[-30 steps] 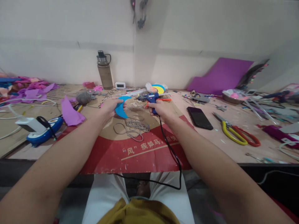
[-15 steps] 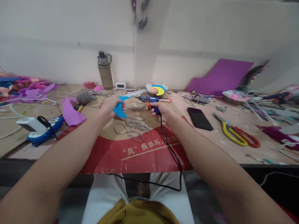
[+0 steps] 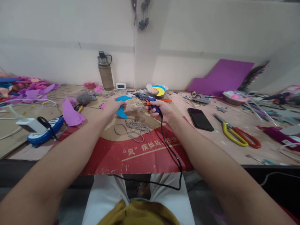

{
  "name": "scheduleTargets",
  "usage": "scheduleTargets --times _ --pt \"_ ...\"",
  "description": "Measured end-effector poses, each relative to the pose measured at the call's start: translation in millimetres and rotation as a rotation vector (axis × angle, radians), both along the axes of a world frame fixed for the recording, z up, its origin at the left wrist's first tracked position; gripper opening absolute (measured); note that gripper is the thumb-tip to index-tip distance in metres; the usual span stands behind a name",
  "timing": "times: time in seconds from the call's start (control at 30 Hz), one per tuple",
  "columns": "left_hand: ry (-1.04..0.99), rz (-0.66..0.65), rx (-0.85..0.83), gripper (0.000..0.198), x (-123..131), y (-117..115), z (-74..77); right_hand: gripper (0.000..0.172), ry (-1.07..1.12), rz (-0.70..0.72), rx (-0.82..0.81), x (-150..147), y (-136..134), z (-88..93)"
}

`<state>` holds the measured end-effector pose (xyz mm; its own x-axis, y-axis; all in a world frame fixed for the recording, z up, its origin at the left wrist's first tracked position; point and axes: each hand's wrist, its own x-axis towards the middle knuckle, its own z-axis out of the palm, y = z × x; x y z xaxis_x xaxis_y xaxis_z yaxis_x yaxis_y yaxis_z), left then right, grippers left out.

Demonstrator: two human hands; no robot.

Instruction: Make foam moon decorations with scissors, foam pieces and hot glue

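Between the fingers of my left hand [image 3: 114, 107] is a blue crescent-shaped cutout [image 3: 121, 111], held upright by its edge. My right hand [image 3: 160, 110] wraps round the handle of a dark blue glue gun [image 3: 145, 97] with an orange trigger. The gun's nozzle points left, close above and to the right of the crescent's upper tip. From its handle a black cord [image 3: 172, 150] runs down over the table edge. Below both hands, a loose heap of grey cord [image 3: 137, 128] lies on the red and tan cardboard [image 3: 103, 162].
On the right lie a black phone [image 3: 200, 119] and scissors [image 3: 239, 134] with yellow and red handles. To the left are a blue power strip [image 3: 45, 132], purple felt [image 3: 72, 114] and grey yarn [image 3: 84, 98]. A bottle [image 3: 106, 73] and small clock [image 3: 121, 86] stand at the back.
My right hand has brought the glue gun left and slightly up, its nozzle nearer the crescent. The crescent has turned a little and shifted slightly right in my left hand.
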<state>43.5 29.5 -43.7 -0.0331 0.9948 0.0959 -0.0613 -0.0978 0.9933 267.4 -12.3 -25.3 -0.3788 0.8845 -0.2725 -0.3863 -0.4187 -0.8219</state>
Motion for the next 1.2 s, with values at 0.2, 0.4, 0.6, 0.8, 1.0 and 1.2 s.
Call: scheduleTargets --times 0.2,0.4,0.6,0.8,1.0,1.2 --pt "-0.018 0.019 0.017 0.017 1.9 -4.6 2.9 0.021 -0.146 0.011 0.133 1.3 3.1 -5.6" --pt "-0.124 0.045 -0.094 0.020 -0.7 -4.1 9.8 0.013 -0.601 -0.118 0.206 -2.2 18.7 -24.2" --pt "-0.132 0.074 -0.126 0.017 -1.7 -5.7 17.4 0.024 -1.230 -0.299 0.451 3.7 21.6 -18.5" --pt "-0.150 0.028 -0.111 0.011 0.8 -8.4 17.8 0.016 -1.301 -0.268 0.931 -11.9 10.1 -17.5" --pt "-0.139 -0.027 -0.106 0.011 4.2 -10.4 16.8 0.021 -1.371 -0.078 0.962 -43.6 2.7 -36.5" --pt "-0.097 -0.099 -0.109 0.013 8.4 -15.5 18.4 0.024 -1.307 -0.183 0.990 -42.0 0.2 -29.7"
